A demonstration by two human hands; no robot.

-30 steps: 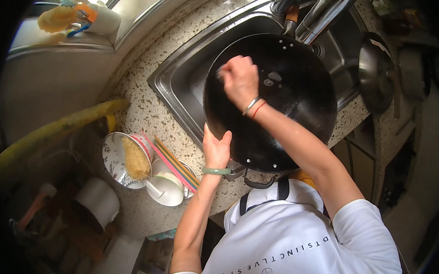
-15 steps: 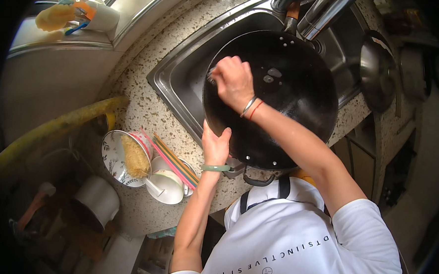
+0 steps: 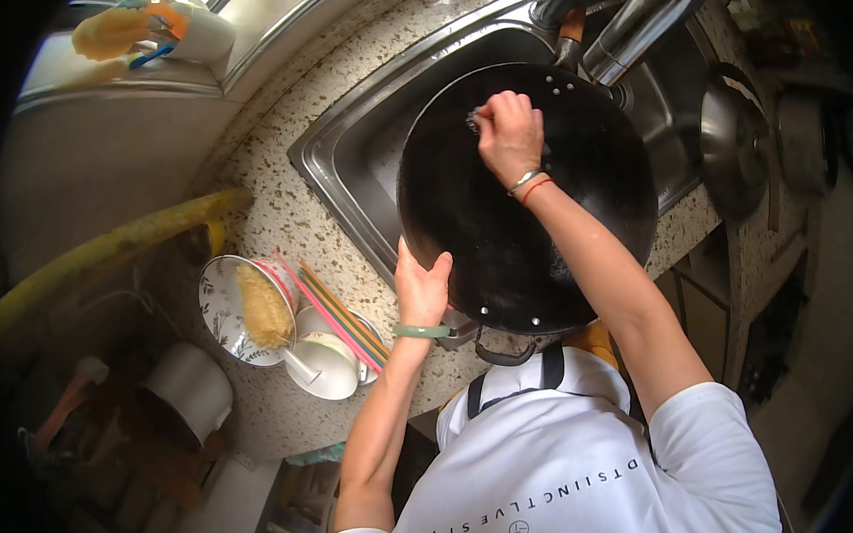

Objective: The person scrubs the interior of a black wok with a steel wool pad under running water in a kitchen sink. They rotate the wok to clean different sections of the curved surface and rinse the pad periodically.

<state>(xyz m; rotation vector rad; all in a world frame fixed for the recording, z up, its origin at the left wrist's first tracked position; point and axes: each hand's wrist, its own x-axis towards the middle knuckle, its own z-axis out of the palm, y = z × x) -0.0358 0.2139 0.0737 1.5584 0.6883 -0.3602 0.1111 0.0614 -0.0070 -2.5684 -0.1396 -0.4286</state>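
Fingers (image 3: 500, 111) of our right hand (image 3: 509, 134) are clenched around a small scrubbing pad (image 3: 475, 121), of which only a grey scrap shows at the knuckles; the pad is pressed against the inner wall of the black wok (image 3: 526, 199), on its far side near the rim. We note a silver bangle and a red cord at the right wrist.

Our left hand (image 3: 422, 288) lies flat against the near rim of the wok, fingers extended and together, thumb apart; it braces the edge with an open palm and grasps nothing. A green bangle (image 3: 421, 331) sits at the left wrist.

Wok position: tilted over the steel sink (image 3: 355, 157), its near edge resting at the speckled stone counter (image 3: 284, 220), its loop handle (image 3: 504, 353) pointing toward our body. A faucet (image 3: 642, 27) stands above the far rim.

On the counter to our left: a patterned plate (image 3: 220, 306) carrying a yellowish loofah-like scrubber (image 3: 263, 306), a white ladle-shaped spoon (image 3: 323, 369), and coloured chopsticks (image 3: 333, 310) laid across a bowl. A metal lid (image 3: 732, 138) lies to the right of the sink.
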